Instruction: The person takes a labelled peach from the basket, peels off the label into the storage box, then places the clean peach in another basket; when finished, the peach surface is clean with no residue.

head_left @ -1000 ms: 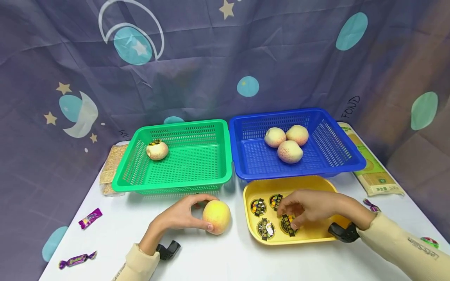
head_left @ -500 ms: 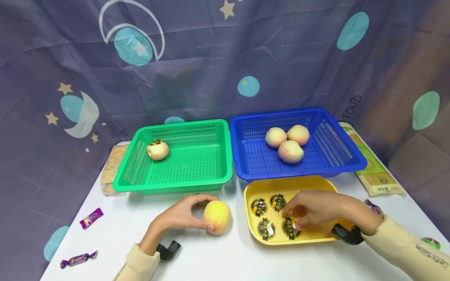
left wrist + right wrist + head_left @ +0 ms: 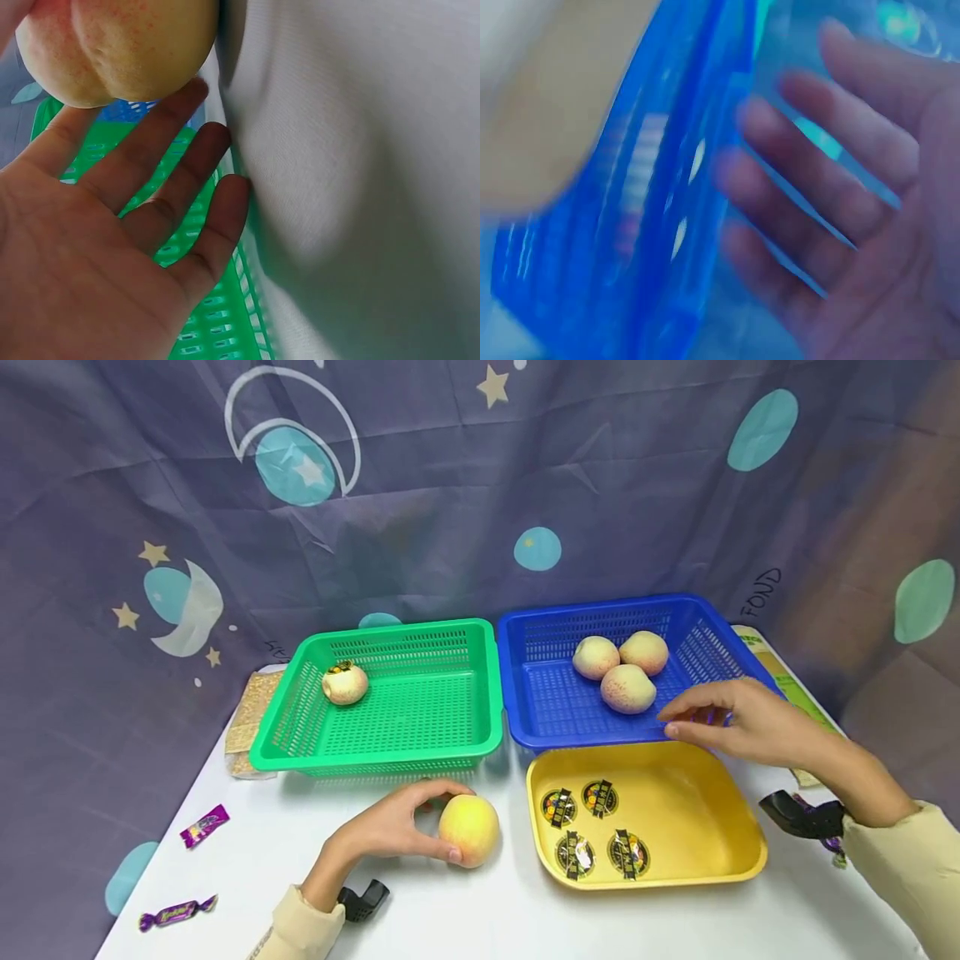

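Note:
My left hand (image 3: pixel 408 822) holds a yellow peach (image 3: pixel 469 831) on the table, with the thumb and index finger around it. In the left wrist view the peach (image 3: pixel 116 45) shows its crease, and the other fingers extend loosely below it. My right hand (image 3: pixel 742 718) is raised over the front right rim of the blue basket (image 3: pixel 577 727); its fingers are relaxed with nothing between them. Several round black stickers (image 3: pixel 629 854) lie in the left part of the yellow tray (image 3: pixel 690 810). Three pale peaches (image 3: pixel 628 688) sit in the blue basket.
A green basket (image 3: pixel 397 718) holds one peach (image 3: pixel 345 683) with a black sticker on top. Purple-wrapped candies (image 3: pixel 177 912) lie at the left. Bagged goods stand beside the baskets, one a grain bag (image 3: pixel 251 718). A patterned curtain (image 3: pixel 442 527) hangs behind.
My right hand has left the stickers in the yellow tray and moved up and right to the blue basket's rim. The left hand stays on the peach. The head view has shifted slightly.

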Available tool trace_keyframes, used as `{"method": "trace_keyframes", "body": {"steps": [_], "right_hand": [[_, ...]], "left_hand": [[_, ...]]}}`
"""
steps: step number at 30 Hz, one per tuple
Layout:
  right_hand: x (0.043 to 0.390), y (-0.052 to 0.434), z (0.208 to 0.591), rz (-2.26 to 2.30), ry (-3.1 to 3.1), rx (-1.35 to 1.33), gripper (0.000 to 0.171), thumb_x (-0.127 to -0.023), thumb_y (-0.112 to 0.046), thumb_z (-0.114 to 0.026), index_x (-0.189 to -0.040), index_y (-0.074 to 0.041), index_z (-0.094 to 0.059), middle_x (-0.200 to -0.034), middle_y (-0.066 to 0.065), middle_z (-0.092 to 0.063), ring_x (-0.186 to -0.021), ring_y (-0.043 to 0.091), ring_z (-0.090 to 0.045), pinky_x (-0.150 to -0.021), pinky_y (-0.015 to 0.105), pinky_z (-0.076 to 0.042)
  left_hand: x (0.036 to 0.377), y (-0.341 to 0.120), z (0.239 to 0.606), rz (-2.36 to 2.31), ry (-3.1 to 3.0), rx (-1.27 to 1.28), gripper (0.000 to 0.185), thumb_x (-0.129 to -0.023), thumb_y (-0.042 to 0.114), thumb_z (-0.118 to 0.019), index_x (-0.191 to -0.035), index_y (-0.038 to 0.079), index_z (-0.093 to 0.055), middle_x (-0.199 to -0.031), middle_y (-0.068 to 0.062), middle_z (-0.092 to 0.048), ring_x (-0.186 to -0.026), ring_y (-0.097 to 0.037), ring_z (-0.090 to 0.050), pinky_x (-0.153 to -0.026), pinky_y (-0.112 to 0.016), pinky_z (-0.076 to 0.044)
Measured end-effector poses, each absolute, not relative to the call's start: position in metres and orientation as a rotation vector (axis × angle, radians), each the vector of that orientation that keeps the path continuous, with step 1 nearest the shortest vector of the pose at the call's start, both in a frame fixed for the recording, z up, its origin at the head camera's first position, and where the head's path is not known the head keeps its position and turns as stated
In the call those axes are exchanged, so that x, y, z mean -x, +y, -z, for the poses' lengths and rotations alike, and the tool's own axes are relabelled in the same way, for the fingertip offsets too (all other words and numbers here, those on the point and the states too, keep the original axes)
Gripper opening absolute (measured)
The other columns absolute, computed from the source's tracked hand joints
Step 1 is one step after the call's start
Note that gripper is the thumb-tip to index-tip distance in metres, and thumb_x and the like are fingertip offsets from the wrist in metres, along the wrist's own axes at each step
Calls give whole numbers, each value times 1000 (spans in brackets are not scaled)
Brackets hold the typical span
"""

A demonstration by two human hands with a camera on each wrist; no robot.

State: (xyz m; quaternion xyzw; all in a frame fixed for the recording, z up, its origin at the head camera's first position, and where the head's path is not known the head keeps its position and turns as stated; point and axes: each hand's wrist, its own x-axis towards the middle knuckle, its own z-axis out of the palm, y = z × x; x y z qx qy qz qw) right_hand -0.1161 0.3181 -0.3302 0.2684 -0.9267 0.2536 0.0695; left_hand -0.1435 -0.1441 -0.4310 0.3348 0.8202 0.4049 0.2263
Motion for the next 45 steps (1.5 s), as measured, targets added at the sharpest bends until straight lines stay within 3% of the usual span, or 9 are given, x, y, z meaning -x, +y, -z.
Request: {"method": "trace_keyframes", "body": {"steps": [2,4,5,7,11,17,28,38,45], "right_hand": [[123,334,332,-694,-2778,-609,24,-85,-14,-83,-108,-17,-78,-101,-3,-75,-94,9,-62,-84,29,-53],[129,349,336,-642,-2816,-441,40,-85,-23,-82,-122,-11,-72,-121,14,-70,-114,27,-57,-100,48,-43],[131,356,337,-638,-2858,-370,51,-86,-27,-81,-131,-7,-66,-132,22,-63,-124,37,-50,-102,59,-37],[136,367,340,-612,-2983,-227,75,-88,-39,-77,-147,-2,-49,-150,34,-42,-134,58,-31,-96,77,-25],[140,382,348,-541,-3180,-84,107,-90,-56,-68,-160,3,-14,-163,37,-11,-140,65,-13,-96,80,-19],[141,394,353,-526,-3265,-5,119,-91,-63,-62,-160,3,8,-164,33,14,-147,64,3,-99,81,-12],[135,403,351,-743,-3298,-11,127,-87,-53,-71,-156,3,20,-161,33,24,-145,66,10,-99,90,-1],[139,402,356,-873,-3253,-52,129,-86,-46,-76,-157,2,21,-161,34,26,-148,61,13,-108,84,-4],[141,402,358,-964,-3243,-63,125,-90,-44,-72,-157,-1,24,-161,31,29,-148,61,15,-109,83,-3]], "left_hand": [[143,-144,432,-1111,2261,-943,63,-74,45,-90,-129,43,-60,-128,21,-63,-117,-8,-59,-104,-40,-46],[142,-144,433,-1112,2256,-963,63,-74,45,-90,-129,43,-60,-128,21,-63,-114,-8,-60,-102,-39,-47],[142,-144,433,-1114,2253,-969,62,-74,44,-90,-129,42,-61,-128,20,-64,-114,-8,-61,-102,-39,-47],[142,-145,434,-1120,2249,-979,62,-74,44,-90,-129,41,-61,-128,19,-64,-113,-8,-61,-100,-37,-48],[141,-145,432,-1151,2229,-980,63,-76,41,-90,-131,41,-60,-127,17,-65,-112,-9,-61,-96,-35,-49],[140,-142,417,-1228,2183,-1035,66,-76,34,-90,-134,35,-60,-127,12,-66,-112,-12,-61,-93,-42,-52],[139,-129,374,-1307,2121,-1202,72,-75,27,-91,-138,28,-58,-129,7,-66,-111,-13,-63,-94,-32,-53],[158,-111,339,-1371,2087,-1279,75,-74,16,-90,-140,24,-57,-131,3,-65,-113,-17,-62,-95,-36,-51],[183,-93,324,-1412,2101,-1303,75,-75,19,-90,-142,24,-57,-134,5,-63,-117,-17,-61,-91,-42,-53]]}}
